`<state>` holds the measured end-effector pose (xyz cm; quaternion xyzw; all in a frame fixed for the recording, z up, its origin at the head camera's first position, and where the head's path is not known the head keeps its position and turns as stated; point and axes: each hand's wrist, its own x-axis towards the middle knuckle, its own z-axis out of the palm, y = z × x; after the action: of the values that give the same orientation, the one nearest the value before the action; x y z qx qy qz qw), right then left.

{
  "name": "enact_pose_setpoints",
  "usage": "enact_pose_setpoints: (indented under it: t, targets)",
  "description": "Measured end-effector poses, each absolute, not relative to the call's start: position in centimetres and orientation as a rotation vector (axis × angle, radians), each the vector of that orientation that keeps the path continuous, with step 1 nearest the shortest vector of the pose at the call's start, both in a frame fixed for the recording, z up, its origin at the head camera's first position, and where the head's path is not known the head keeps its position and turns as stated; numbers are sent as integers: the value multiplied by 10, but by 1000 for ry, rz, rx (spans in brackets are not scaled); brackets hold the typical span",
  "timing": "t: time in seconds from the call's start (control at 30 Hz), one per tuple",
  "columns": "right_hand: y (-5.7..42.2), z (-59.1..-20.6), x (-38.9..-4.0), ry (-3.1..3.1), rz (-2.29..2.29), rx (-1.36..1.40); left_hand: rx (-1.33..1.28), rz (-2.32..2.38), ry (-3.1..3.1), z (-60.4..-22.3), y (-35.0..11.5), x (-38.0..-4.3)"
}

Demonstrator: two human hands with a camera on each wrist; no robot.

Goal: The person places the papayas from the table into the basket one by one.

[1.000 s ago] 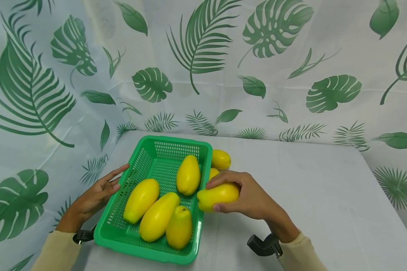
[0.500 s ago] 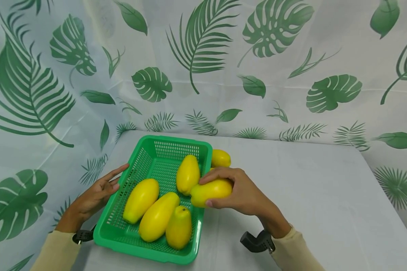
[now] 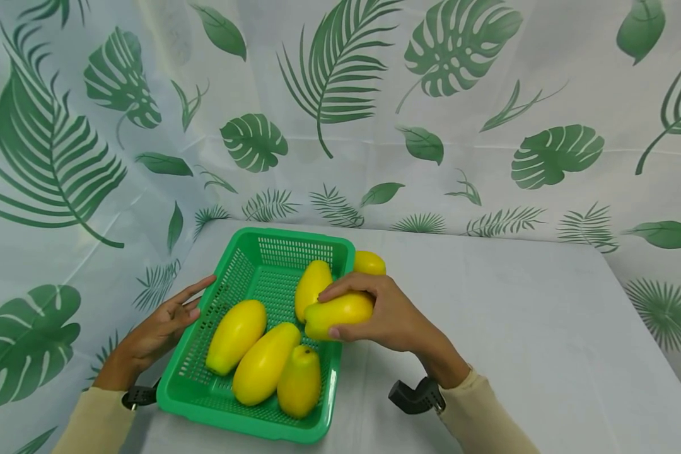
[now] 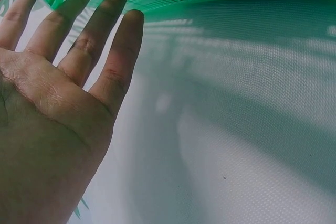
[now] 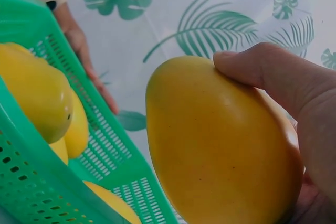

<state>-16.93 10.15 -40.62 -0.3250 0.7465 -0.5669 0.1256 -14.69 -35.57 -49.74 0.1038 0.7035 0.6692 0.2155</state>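
In the head view, my right hand (image 3: 400, 321) grips a yellow papaya (image 3: 339, 315) with fingers over its top and thumb along its near side. That papaya lies over the right rim of a green slotted basket (image 3: 238, 427), its narrow end pointing inward. Inside the basket rest several more papayas: one on the far right (image 3: 311, 287), one on the left (image 3: 236, 336), the others near the front. My left hand (image 3: 161, 331) has its fingers extended against the basket's left side. In the left wrist view, the straight fingertips (image 4: 134, 18) meet the slotted wall.
Another yellow papaya (image 3: 370, 262) sits on the white table (image 3: 505, 340) just outside the basket's right side, partly hidden. A white curtain (image 3: 477, 157) with green leaf prints stands behind and to the left. Both wrists wear dark camera mounts.
My right hand has carried the papaya left and slightly away from me, from beside the basket to over its right rim. The left hand and the basket have stayed put.
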Motion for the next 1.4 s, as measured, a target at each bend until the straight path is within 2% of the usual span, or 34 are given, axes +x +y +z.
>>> enact_pose_setpoints:
  t: [1.4]
  targets:
    - [63, -414, -199, 2209, -1615, -838, 275, 1856, 1952, -499, -356, -147]
